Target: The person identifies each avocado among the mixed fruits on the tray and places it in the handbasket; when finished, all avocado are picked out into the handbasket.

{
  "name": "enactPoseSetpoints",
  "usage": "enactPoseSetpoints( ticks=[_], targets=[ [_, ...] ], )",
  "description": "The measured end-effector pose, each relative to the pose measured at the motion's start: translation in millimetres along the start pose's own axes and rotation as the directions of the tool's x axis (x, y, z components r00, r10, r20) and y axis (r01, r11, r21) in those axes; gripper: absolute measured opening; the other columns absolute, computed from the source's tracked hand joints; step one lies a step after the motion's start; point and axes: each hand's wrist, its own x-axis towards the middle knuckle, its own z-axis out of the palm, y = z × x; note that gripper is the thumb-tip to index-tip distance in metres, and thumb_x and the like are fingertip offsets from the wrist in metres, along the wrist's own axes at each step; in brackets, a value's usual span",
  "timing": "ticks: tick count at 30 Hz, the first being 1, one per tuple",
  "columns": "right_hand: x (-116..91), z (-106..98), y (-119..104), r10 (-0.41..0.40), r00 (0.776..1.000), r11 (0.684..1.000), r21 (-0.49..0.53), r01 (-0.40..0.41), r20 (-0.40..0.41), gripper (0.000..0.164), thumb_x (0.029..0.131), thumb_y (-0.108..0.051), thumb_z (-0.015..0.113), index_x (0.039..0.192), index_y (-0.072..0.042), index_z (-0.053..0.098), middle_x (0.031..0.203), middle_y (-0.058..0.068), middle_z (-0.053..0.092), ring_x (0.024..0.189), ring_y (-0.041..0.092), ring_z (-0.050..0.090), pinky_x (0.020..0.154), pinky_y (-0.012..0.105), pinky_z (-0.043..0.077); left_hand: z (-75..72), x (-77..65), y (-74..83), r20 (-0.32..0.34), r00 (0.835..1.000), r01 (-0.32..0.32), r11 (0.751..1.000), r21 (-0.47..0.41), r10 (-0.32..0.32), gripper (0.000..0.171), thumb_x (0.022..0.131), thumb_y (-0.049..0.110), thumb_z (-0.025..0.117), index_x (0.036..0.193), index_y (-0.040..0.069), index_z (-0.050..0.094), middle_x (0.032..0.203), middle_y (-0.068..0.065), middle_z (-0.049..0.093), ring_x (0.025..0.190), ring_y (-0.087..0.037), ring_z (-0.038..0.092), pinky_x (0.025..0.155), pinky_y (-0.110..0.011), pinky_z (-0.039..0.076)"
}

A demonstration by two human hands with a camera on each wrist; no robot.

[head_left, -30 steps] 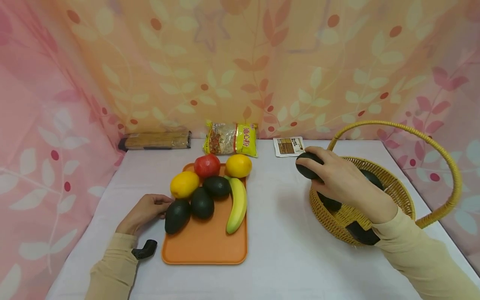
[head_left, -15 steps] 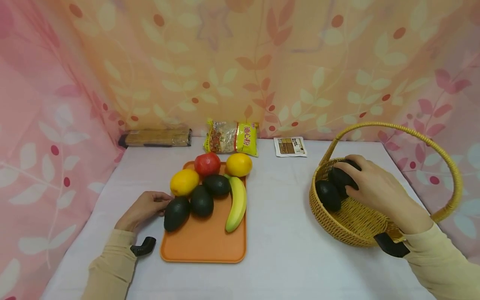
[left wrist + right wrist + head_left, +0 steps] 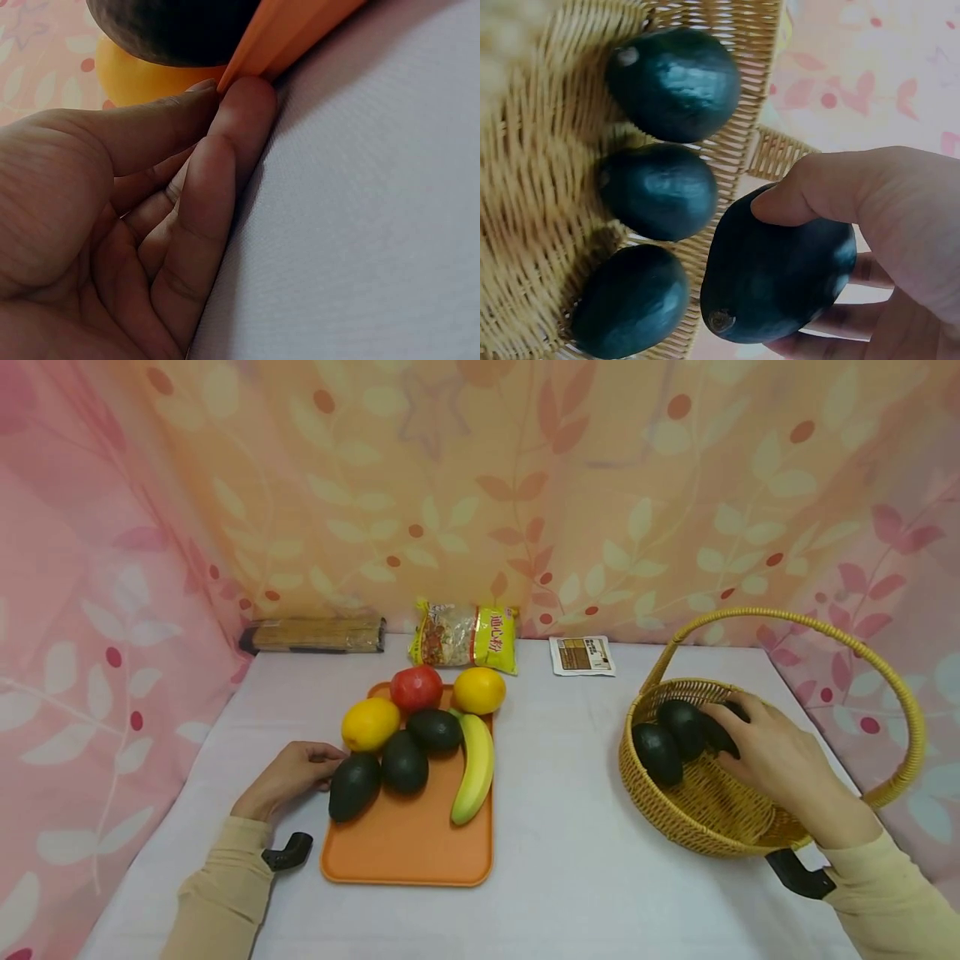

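Note:
In the head view, my left hand (image 3: 292,781) pinches the left rim of the orange tray (image 3: 408,860). The left wrist view shows thumb and index finger at the tray's edge (image 3: 300,34). Three dark avocados (image 3: 405,764), a banana (image 3: 474,768), two lemons (image 3: 371,724) and a red pomegranate-like fruit (image 3: 417,689) lie on the tray. Over at the right, my right hand (image 3: 780,760) reaches into a wicker basket (image 3: 652,810) and grips an avocado (image 3: 776,270), thumb on its near side. Three other avocados (image 3: 660,191) lie in the basket along its wall.
The basket's tall arched handle (image 3: 892,685) rises over the right arm. Along the back lie a bundle of brown sticks (image 3: 318,635), a yellow food packet (image 3: 465,637) and a small white-and-brown sachet (image 3: 582,656). A patterned curtain (image 3: 480,485) encloses the white table.
My right hand has moved from over the basket's left rim, where it held an avocado, down inside, then slightly right onto an avocado there. The left hand stays at the tray.

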Motion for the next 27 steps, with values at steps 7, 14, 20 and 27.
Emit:
enactPoseSetpoints(
  ticks=[7,14,20,27],
  targets=[
    [-10,12,5,-0.007,1.0,1.0,-0.02,0.007,0.013,0.069,0.065,-0.014,0.088,0.125,-0.009,0.055,0.118,0.03,0.052,0.087,0.047,0.06,0.061,0.062,0.052,-0.3,1.5,-1.1,-0.003,1.0,0.006,1.0,-0.001,-0.006,0.034,0.095,0.021,0.063,0.118,-0.003,0.067,0.097,-0.005,0.07,0.079,-0.013,0.058,0.069,-0.023,0.053],
    [-19,20,6,0.061,0.988,0.998,-0.013,-0.059,0.141,0.066,0.071,-0.016,0.085,0.128,-0.01,0.052,0.115,0.034,0.049,0.086,0.047,0.06,0.059,0.059,0.052,0.3,1.9,-1.6,-0.01,1.0,0.004,1.0,-0.005,-0.004,0.032,0.095,0.019,0.062,0.117,-0.004,0.067,0.095,-0.004,0.07,0.077,-0.013,0.058,0.067,-0.023,0.053],
    [-24,27,10,0.053,0.986,0.999,-0.018,-0.051,0.155,0.065,0.071,-0.015,0.085,0.127,-0.007,0.053,0.109,0.035,0.051,0.08,0.044,0.06,0.063,0.058,0.054,0.7,0.9,-1.8,-0.007,1.0,-0.001,1.0,-0.003,0.001,0.033,0.095,0.019,0.063,0.117,-0.004,0.067,0.092,-0.002,0.07,0.076,-0.013,0.058,0.067,-0.023,0.052],
    [-29,37,15,0.046,0.982,0.999,-0.011,-0.045,0.186,0.067,0.069,-0.014,0.086,0.126,-0.005,0.052,0.109,0.035,0.054,0.079,0.045,0.061,0.071,0.061,0.053,0.4,1.0,-2.2,0.002,1.0,-0.01,1.0,-0.007,0.01,0.033,0.095,0.019,0.062,0.117,-0.005,0.066,0.093,-0.003,0.07,0.077,-0.013,0.058,0.067,-0.023,0.053]
  ],
)
